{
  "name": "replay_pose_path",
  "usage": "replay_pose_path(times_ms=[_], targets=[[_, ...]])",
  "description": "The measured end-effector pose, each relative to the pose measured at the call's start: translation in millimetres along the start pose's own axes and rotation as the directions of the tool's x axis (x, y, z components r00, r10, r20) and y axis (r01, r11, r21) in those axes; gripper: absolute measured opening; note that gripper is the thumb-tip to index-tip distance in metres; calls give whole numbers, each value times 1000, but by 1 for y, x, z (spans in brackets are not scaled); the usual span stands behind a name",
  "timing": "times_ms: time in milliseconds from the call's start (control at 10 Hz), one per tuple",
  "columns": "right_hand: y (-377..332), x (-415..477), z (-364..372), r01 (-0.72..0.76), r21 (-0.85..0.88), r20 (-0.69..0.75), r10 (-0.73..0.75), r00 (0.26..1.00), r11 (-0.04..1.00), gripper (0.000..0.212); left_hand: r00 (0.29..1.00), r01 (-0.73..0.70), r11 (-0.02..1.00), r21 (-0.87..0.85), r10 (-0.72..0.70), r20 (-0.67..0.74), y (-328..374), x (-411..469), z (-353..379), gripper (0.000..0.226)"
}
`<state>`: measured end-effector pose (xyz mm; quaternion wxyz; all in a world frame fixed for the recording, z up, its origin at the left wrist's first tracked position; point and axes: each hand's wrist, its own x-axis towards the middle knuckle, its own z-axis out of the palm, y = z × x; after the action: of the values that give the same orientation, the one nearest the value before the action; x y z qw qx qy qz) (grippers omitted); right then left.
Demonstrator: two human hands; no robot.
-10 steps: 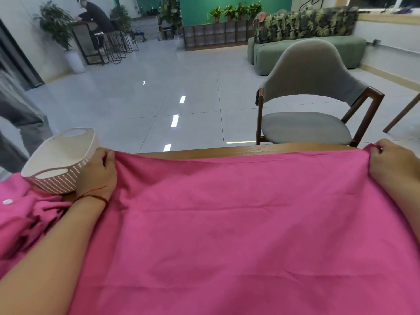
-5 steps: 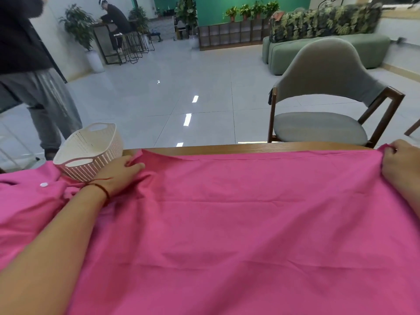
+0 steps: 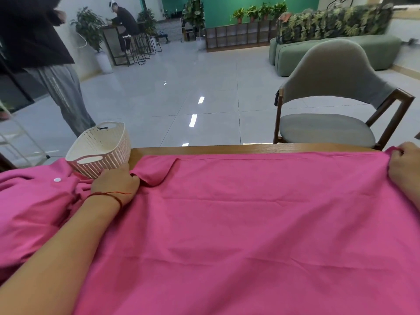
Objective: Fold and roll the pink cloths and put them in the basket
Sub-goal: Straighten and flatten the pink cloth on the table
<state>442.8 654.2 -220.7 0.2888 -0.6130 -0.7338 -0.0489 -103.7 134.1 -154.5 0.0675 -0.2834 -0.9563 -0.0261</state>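
**Left corner of the cloth turned in**

Half a second ago the far left corner of the cloth point(image 3: 250, 223) lay flat to a point. Now it is bunched inward into a folded flap. The standing person point(image 3: 45, 53) at left shows more fully.

The cloth is spread over the table point(image 3: 227, 148), its far edge stretched between the hands. A second cloth point(image 3: 29, 201) lies heaped at left, and the basket point(image 3: 100, 148) stands at its far edge. The left hand point(image 3: 116, 185) grips the bunched corner, just beside the basket's base. The right hand point(image 3: 403, 165) pinches the far right corner, fingers curled on the hem. A white button point(image 3: 57, 179) sits on the second cloth.
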Motion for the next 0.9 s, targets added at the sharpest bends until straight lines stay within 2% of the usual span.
replay_pose_path(times_ms=[100,200,300,400,600,700,800,900], targets=[[10,7,24,-64,112,3,64,998,992,22,989,-93,986,-140,75,-126,16,5,4,23],[10,14,61,-103,200,-24,110,994,974,48,995,-24,929,-370,-15,-102,27,21,12,22],[3,2,23,-89,148,-27,94,995,985,28,982,82,865,-496,-156,-111,31,38,16,24],[-3,-4,7,-123,134,3,124,992,983,31,973,93,845,-526,-190,-133,38,49,21,25],[9,14,7,-158,-53,126,163,978,986,33,955,129,882,-453,-234,-185,38,58,39,27],[-16,24,-21,-134,-176,203,170,964,975,18,957,144,904,-401,-230,-174,38,67,43,29],[-35,23,-27,-120,-186,201,157,967,975,13,961,148,917,-371,-222,-167,37,72,46,28],[15,38,29,-221,-18,211,219,953,975,28,965,153,923,-352,-217,-150,36,73,46,28]])
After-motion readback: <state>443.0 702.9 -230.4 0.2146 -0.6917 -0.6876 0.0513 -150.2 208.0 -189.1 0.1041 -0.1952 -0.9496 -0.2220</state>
